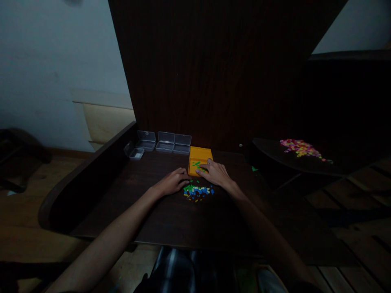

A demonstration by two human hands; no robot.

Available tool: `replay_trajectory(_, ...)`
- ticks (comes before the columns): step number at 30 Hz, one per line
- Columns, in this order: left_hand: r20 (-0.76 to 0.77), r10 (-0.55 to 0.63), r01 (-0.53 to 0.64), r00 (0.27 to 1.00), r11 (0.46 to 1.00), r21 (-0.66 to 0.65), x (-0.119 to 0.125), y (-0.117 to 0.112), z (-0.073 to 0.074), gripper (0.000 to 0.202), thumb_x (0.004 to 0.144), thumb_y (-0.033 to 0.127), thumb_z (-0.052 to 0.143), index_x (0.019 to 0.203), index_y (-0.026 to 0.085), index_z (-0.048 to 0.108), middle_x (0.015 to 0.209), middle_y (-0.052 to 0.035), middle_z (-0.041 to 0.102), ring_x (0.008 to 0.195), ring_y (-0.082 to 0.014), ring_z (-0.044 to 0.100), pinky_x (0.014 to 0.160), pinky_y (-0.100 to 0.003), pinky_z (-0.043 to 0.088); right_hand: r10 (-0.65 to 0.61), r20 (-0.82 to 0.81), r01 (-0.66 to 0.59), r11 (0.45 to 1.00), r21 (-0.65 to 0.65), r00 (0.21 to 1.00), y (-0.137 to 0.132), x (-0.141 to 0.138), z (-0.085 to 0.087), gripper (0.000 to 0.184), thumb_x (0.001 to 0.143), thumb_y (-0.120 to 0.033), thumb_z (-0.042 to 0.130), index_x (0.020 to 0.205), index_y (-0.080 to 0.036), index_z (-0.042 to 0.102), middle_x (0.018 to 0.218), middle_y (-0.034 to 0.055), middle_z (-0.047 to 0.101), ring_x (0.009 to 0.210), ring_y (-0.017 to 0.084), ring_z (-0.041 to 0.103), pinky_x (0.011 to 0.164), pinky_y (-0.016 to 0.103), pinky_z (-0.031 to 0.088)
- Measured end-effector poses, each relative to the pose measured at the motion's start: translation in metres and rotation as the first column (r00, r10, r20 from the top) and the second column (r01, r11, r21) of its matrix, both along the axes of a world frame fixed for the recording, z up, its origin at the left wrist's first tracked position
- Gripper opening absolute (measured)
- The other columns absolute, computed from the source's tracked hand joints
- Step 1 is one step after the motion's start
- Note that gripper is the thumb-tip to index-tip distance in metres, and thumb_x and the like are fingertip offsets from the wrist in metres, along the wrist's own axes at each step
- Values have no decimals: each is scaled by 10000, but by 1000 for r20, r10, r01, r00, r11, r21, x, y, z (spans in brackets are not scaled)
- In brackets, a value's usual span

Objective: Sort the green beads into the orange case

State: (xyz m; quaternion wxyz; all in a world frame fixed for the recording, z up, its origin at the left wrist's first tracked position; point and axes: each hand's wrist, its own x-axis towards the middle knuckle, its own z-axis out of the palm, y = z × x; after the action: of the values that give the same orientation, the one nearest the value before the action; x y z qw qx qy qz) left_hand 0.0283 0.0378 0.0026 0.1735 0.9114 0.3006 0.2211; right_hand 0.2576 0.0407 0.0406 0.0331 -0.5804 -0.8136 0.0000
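Observation:
A small heap of tiny green, blue and yellow pieces (198,191) lies on the dark wooden table (159,215). My left hand (174,181) rests beside the heap's left edge with its fingers curled down onto the table. My right hand (216,172) reaches over the near edge of an open yellow box (200,156), fingertips pressed together over a few green pieces (198,165) inside it. What the fingertips pinch is too small to make out.
Several clear plastic boxes (166,142) stand open in a row at the table's back, one smaller box (136,153) to their left. A pile of pink and yellow pieces (301,148) lies on a dark side surface at right. A dark wooden panel rises behind.

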Motion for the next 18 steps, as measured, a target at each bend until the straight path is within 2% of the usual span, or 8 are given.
replay_trajectory(6, -15, 13, -13, 1000, 1000, -27, 0, -1, 1, 269, 948, 262, 497, 1156, 187, 650, 961, -60, 581, 948, -185, 558, 879, -295, 459, -14, -83, 20, 998, 67, 996, -1, 8, -1, 419, 885, -497, 512, 1139, -213, 686, 1096, 89, 650, 942, 214, 627, 761, 274, 450)
replay_trajectory(11, -5, 13, -13, 1000, 999, -34, 0, -1, 2, 277, 948, 263, 499, 1183, 202, 631, 977, -60, 598, 968, -188, 563, 884, -297, 461, 129, -183, -126, 992, 30, 975, -7, 13, -3, 265, 845, -343, 579, 1002, -192, 730, 888, 51, 713, 761, 163, 627, 697, 247, 428)
replay_trajectory(14, 6, 4, -4, 1000, 999, -33, 0, 0, 2, 278, 937, 234, 514, 1192, 209, 623, 1002, -65, 621, 977, -191, 566, 896, -309, 460, 173, -207, -180, 984, -16, 963, -10, 14, -5, 274, 820, -341, 607, 1008, -185, 730, 782, 36, 710, 658, 144, 601, 641, 239, 402)
replay_trajectory(18, 9, -1, 2, 1000, 999, -48, -1, 0, 4, 287, 914, 187, 539, 1187, 207, 627, 1026, -73, 650, 980, -197, 574, 898, -318, 457, 189, -249, -192, 981, 13, 950, -13, 13, -5, 310, 811, -325, 619, 1068, -180, 712, 759, 32, 706, 631, 133, 587, 614, 229, 379)
